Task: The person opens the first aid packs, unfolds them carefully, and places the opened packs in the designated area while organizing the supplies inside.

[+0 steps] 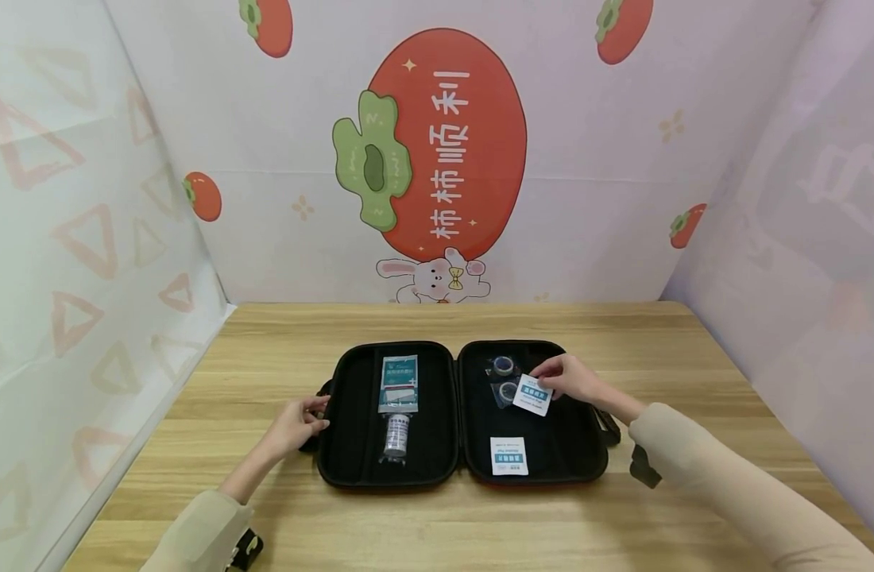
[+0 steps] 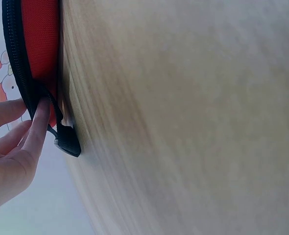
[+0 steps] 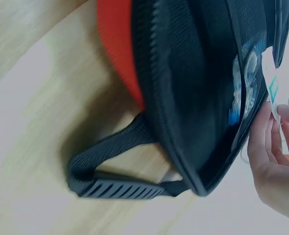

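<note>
A black-lined zippered case (image 1: 347, 453) with a red outer shell lies spread out on the table. At its left rim, my left hand (image 1: 301, 423) holds the edge between thumb and fingers, beside a black strap loop (image 2: 67, 139). My right hand (image 1: 571, 378) pinches a small white-and-blue alcohol pad packet (image 1: 533, 396) by its upper corner, over the right half. Behind that packet, two wrapped tape rolls (image 1: 504, 365) sit in the right half. A second alcohol pad packet (image 1: 508, 456) lies near the front of the same half.
In the left half are a teal-and-white packet (image 1: 399, 384) and, in front of it, a wrapped white roll (image 1: 396, 436). A carrying handle (image 3: 120, 188) sticks out from the case's right side. Wooden table (image 1: 437, 524) surrounds the case; a printed cloth backdrop (image 1: 573, 238) stands behind.
</note>
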